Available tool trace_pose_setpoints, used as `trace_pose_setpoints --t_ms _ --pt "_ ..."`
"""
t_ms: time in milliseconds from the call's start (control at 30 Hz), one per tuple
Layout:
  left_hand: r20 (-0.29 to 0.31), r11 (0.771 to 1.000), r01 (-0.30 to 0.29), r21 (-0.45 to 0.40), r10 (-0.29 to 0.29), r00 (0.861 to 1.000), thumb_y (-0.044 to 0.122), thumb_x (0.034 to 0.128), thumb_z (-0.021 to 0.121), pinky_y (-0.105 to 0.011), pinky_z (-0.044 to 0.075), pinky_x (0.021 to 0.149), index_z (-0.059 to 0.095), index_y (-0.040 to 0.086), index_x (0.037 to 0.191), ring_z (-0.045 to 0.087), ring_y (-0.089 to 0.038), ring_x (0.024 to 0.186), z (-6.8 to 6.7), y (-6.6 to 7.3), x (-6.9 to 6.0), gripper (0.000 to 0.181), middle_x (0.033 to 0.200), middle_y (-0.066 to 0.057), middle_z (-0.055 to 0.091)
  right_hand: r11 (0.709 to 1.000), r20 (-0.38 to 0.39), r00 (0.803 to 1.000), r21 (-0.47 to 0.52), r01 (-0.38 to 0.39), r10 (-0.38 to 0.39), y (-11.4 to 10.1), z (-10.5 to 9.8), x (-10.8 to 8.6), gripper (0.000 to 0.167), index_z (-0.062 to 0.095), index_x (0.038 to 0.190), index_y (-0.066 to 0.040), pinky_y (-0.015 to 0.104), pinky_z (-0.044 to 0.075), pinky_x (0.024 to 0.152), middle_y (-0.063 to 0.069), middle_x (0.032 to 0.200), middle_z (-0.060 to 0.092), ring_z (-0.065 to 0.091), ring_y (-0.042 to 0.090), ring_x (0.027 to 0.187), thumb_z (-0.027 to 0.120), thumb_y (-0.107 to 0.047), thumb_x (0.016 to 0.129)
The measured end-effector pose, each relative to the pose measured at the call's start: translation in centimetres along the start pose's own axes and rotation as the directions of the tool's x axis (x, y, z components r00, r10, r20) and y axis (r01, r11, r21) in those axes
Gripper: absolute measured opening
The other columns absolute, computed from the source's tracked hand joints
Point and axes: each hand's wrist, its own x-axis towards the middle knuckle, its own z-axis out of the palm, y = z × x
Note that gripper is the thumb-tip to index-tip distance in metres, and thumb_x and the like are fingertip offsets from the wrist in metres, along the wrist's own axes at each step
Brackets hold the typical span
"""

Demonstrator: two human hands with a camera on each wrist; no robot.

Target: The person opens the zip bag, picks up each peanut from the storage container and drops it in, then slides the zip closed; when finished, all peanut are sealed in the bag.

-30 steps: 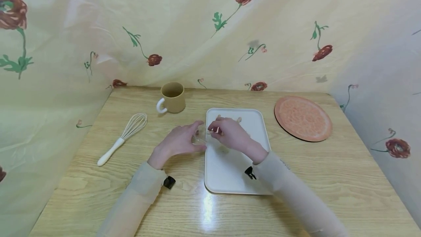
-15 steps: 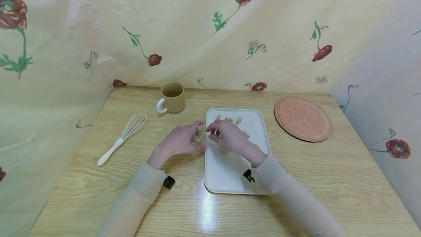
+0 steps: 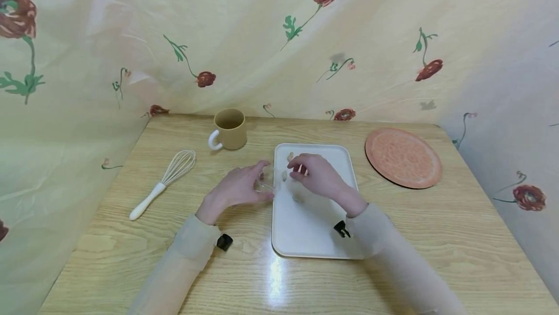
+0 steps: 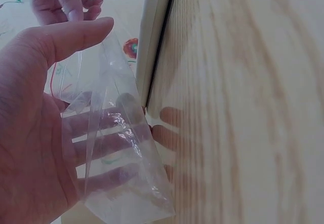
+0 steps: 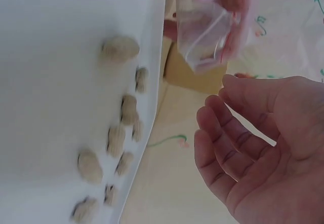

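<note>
A clear plastic bag (image 4: 126, 198) with a red line near its opening is held upright in my left hand (image 3: 236, 189), just beyond the tray's left edge. The thumb lies across the bag's upper part, and the spread fingers show through the film behind it. My right hand (image 3: 319, 176) hovers over the white tray (image 3: 305, 237), its fingers loosely curved with nothing visible between them in the right wrist view. Several peanuts in their shells (image 5: 115, 140) lie scattered on the tray. In the head view a peanut (image 3: 284, 175) sits near the left rim; the right hand hides others.
A tan mug (image 3: 231, 133) with a white handle stands at the back left. To the left lies a white whisk (image 3: 161, 186). A round pinkish-orange mat (image 3: 403, 157) is at the right. Floral cloth (image 3: 244, 38) hangs behind the wooden table (image 3: 236, 281).
My right hand has moved from beside the bag's opening to the right over the tray. The pale thing at its fingertips a second ago no longer shows there. My left hand has stayed in place.
</note>
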Motion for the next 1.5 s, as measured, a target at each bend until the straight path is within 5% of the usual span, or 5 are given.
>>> trace_pose_setpoints --t_ms 300,567,733,867,1500 --pt "0.013 1.000 0.014 0.006 -0.014 1.000 0.055 0.0830 0.072 -0.047 0.048 0.089 0.039 0.017 0.150 0.064 -0.022 0.099 0.0 0.0 -0.1 0.084 0.120 -0.004 0.067 0.999 -0.018 0.999 -0.019 -0.036 0.036 4.3 -2.7 -0.8 0.014 0.071 0.102 0.006 0.034 0.049 0.067 0.008 0.084 0.069 0.060 0.021 0.073 0.069 0.001 0.089" --pt "0.010 1.000 0.004 0.010 -0.004 1.000 0.055 0.0830 0.073 -0.044 0.050 0.084 0.040 0.015 0.148 0.065 -0.022 0.097 -0.1 0.0 -0.1 0.083 0.119 -0.005 0.067 0.987 0.080 0.986 -0.072 -0.142 0.147 7.2 -3.8 -2.2 0.017 0.071 0.105 0.006 0.035 0.048 0.067 0.008 0.086 0.066 0.057 0.021 0.074 0.069 -0.001 0.090" --pt "0.016 1.000 -0.003 0.001 0.003 1.000 0.055 0.0832 0.074 -0.043 0.051 0.083 0.040 0.015 0.148 0.066 -0.023 0.099 -0.1 0.0 -0.1 0.084 0.119 -0.006 0.067 0.970 0.169 0.957 -0.105 -0.220 0.236 8.4 -3.6 -3.1 0.020 0.071 0.106 0.002 0.035 0.051 0.072 0.005 0.088 0.067 0.059 0.019 0.078 0.072 -0.010 0.090" --pt "0.021 1.000 -0.005 0.000 0.005 1.000 0.054 0.0836 0.074 -0.042 0.051 0.085 0.039 0.016 0.149 0.065 -0.023 0.100 -0.1 0.0 -0.1 0.084 0.119 -0.006 0.068 0.962 0.197 0.943 -0.108 -0.250 0.267 8.9 -3.1 -3.5 0.020 0.072 0.104 0.000 0.036 0.051 0.073 0.004 0.086 0.067 0.058 0.019 0.077 0.074 -0.014 0.089" --pt "0.020 1.000 -0.006 0.018 0.006 1.000 0.054 0.0833 0.073 -0.040 0.052 0.081 0.041 0.015 0.147 0.066 -0.021 0.096 0.0 -0.1 -0.1 0.082 0.115 -0.004 0.069 0.953 0.118 0.947 -0.091 -0.290 0.300 7.9 -2.4 -3.5 0.012 0.073 0.096 0.000 0.034 0.050 0.068 0.005 0.081 0.067 0.058 0.018 0.072 0.073 -0.011 0.090"
